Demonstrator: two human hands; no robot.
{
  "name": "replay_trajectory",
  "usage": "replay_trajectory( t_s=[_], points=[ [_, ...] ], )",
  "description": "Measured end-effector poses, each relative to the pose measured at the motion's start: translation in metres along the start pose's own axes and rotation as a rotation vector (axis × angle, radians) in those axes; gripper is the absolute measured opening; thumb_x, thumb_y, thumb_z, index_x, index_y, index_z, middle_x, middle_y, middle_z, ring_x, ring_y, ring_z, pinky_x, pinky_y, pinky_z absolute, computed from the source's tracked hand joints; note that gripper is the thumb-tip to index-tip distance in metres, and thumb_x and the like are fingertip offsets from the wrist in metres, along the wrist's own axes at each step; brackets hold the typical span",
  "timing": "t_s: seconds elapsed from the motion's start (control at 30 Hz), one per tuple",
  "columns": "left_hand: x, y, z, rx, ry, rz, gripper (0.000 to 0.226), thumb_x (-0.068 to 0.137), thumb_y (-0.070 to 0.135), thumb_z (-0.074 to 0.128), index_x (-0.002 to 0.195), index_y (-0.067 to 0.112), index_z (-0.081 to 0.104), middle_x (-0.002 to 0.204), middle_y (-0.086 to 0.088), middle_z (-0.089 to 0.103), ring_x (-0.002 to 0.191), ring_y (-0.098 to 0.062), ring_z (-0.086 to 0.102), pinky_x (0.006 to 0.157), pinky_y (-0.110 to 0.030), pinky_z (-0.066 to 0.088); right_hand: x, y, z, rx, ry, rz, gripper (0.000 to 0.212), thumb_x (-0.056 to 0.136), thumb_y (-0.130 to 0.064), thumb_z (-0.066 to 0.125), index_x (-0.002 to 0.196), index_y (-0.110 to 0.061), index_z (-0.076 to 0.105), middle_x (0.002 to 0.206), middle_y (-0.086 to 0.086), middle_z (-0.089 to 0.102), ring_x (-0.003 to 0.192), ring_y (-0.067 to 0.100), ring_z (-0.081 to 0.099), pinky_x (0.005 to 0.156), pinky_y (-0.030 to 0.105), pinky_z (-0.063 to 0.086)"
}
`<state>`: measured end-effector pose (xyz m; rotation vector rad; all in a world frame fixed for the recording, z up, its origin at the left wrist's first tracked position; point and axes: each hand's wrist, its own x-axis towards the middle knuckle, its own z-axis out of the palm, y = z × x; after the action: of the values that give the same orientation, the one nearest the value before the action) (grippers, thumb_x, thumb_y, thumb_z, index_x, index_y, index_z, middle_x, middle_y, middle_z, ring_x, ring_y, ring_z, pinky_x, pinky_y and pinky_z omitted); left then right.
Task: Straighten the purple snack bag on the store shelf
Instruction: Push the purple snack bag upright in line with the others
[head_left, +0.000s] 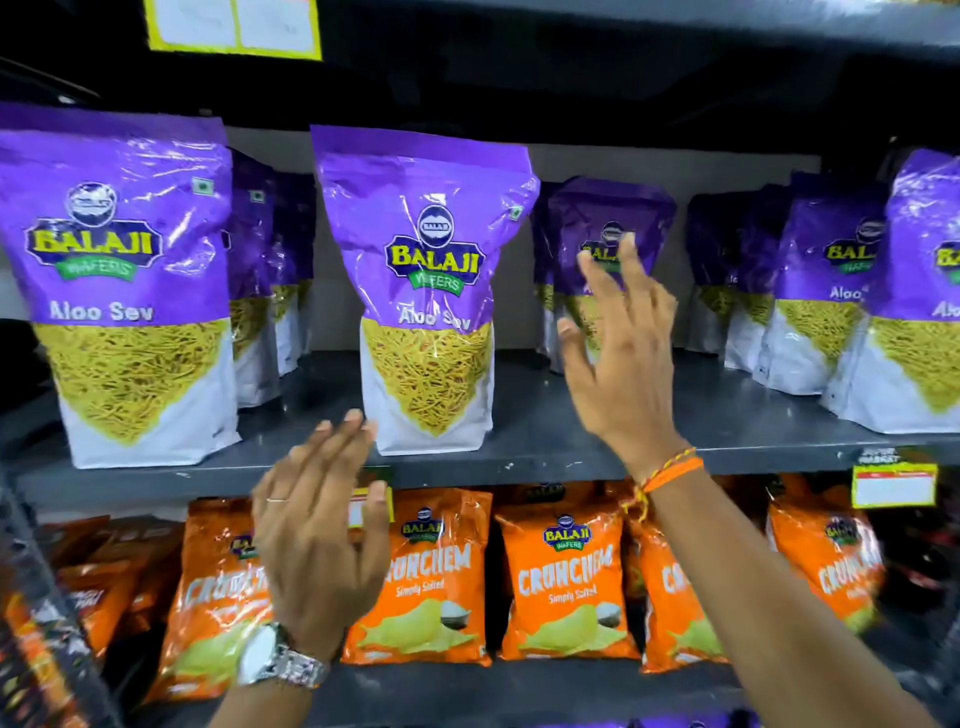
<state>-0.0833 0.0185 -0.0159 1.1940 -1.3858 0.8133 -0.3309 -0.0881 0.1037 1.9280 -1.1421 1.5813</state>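
A purple and white Aloo Sev snack bag (428, 291) stands upright near the front edge of the grey shelf (545, 457), its top leaning slightly left. My left hand (322, 525) hovers open just below and left of the bag's bottom corner, fingertips close to it but holding nothing. My right hand (618, 358) is raised to the right of the bag with fingers spread, apart from it. That hand partly covers a smaller-looking purple bag (613, 218) standing farther back.
More purple bags stand at the left (114, 291) and right (914, 296) of the same shelf, with rows behind them. Orange Crunchem bags (566, 582) fill the shelf below. A yellow price tag (893, 486) hangs on the shelf edge at right.
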Motion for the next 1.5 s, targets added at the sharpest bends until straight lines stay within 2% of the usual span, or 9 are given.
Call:
replay_trajectory(
  t_s=[0.17, 0.37, 0.47, 0.57, 0.67, 0.83, 1.1, 1.33, 1.5],
  points=[
    [0.001, 0.076, 0.047, -0.056, -0.08, 0.174, 0.044, 0.1, 0.032, 0.045, 0.139, 0.017, 0.062, 0.146, 0.002, 0.061, 0.14, -0.019, 0.053, 0.119, -0.033, 0.032, 0.034, 0.072, 0.011, -0.067, -0.089, 0.147, 0.071, 0.094, -0.028, 0.065, 0.158, -0.015, 0.037, 0.17, 0.014, 0.022, 0.142, 0.041, 0.032, 0.111, 0.053, 0.038],
    [0.007, 0.129, 0.114, 0.015, -0.212, 0.125, 0.048, 0.102, 0.035, 0.042, 0.142, 0.016, 0.061, 0.149, 0.001, 0.059, 0.143, -0.019, 0.05, 0.121, -0.034, 0.032, 0.065, 0.127, 0.043, -0.188, -0.27, 0.211, 0.085, 0.092, -0.051, 0.062, 0.161, -0.015, 0.026, 0.165, 0.016, 0.027, 0.144, 0.04, 0.03, 0.106, 0.063, 0.043],
    [0.003, 0.133, 0.133, 0.116, -0.246, 0.1, 0.047, 0.102, 0.036, 0.044, 0.138, 0.015, 0.064, 0.143, -0.002, 0.064, 0.135, -0.025, 0.058, 0.113, -0.042, 0.042, 0.068, 0.14, 0.062, -0.223, -0.336, 0.223, 0.085, 0.092, -0.062, 0.057, 0.158, -0.016, 0.029, 0.162, 0.017, 0.031, 0.142, 0.044, 0.032, 0.102, 0.063, 0.046],
    [-0.002, 0.13, 0.143, 0.203, -0.208, 0.111, 0.044, 0.103, 0.039, 0.04, 0.126, 0.018, 0.071, 0.131, -0.001, 0.071, 0.117, -0.026, 0.068, 0.1, -0.043, 0.044, 0.069, 0.144, 0.079, -0.213, -0.391, 0.274, 0.086, 0.087, -0.062, 0.064, 0.155, -0.021, 0.033, 0.163, 0.018, 0.028, 0.142, 0.049, 0.03, 0.102, 0.067, 0.045],
    [-0.005, 0.126, 0.148, 0.229, -0.148, 0.145, 0.043, 0.104, 0.04, 0.04, 0.12, 0.018, 0.073, 0.125, -0.001, 0.074, 0.108, -0.025, 0.069, 0.095, -0.042, 0.043, 0.065, 0.146, 0.094, -0.214, -0.45, 0.279, 0.096, 0.082, -0.064, 0.069, 0.159, -0.03, 0.024, 0.166, 0.02, 0.018, 0.141, 0.054, 0.027, 0.097, 0.069, 0.045],
    [-0.007, 0.123, 0.152, 0.256, -0.109, 0.162, 0.039, 0.103, 0.038, 0.043, 0.118, 0.018, 0.074, 0.123, 0.001, 0.075, 0.107, -0.024, 0.069, 0.092, -0.042, 0.043, 0.056, 0.149, 0.103, -0.179, -0.438, 0.26, 0.103, 0.078, -0.051, 0.081, 0.159, -0.034, 0.02, 0.167, 0.019, 0.011, 0.132, 0.054, 0.035, 0.087, 0.063, 0.054],
    [-0.003, 0.127, 0.152, 0.275, -0.088, 0.152, 0.046, 0.103, 0.041, 0.038, 0.11, 0.016, 0.076, 0.11, 0.0, 0.078, 0.098, -0.024, 0.073, 0.086, -0.039, 0.042, 0.056, 0.146, 0.091, -0.14, -0.431, 0.266, 0.099, 0.081, -0.045, 0.083, 0.159, -0.035, 0.024, 0.167, 0.016, 0.011, 0.129, 0.049, 0.04, 0.09, 0.058, 0.056],
    [-0.001, 0.13, 0.143, 0.254, -0.183, 0.136, 0.046, 0.103, 0.041, 0.038, 0.115, 0.016, 0.074, 0.114, -0.001, 0.077, 0.102, -0.025, 0.071, 0.089, -0.04, 0.041, 0.044, 0.138, 0.058, -0.135, -0.417, 0.221, 0.1, 0.081, -0.045, 0.084, 0.16, -0.034, 0.023, 0.167, 0.016, 0.011, 0.128, 0.049, 0.041, 0.091, 0.057, 0.057],
    [0.0, 0.133, 0.138, 0.248, -0.249, 0.112, 0.043, 0.101, 0.039, 0.042, 0.119, 0.016, 0.072, 0.116, -0.002, 0.077, 0.104, -0.025, 0.071, 0.09, -0.04, 0.039, 0.03, 0.126, 0.032, -0.162, -0.385, 0.179, 0.099, 0.083, -0.046, 0.082, 0.161, -0.032, 0.022, 0.168, 0.017, 0.01, 0.126, 0.047, 0.043, 0.083, 0.053, 0.059]
  ],
)
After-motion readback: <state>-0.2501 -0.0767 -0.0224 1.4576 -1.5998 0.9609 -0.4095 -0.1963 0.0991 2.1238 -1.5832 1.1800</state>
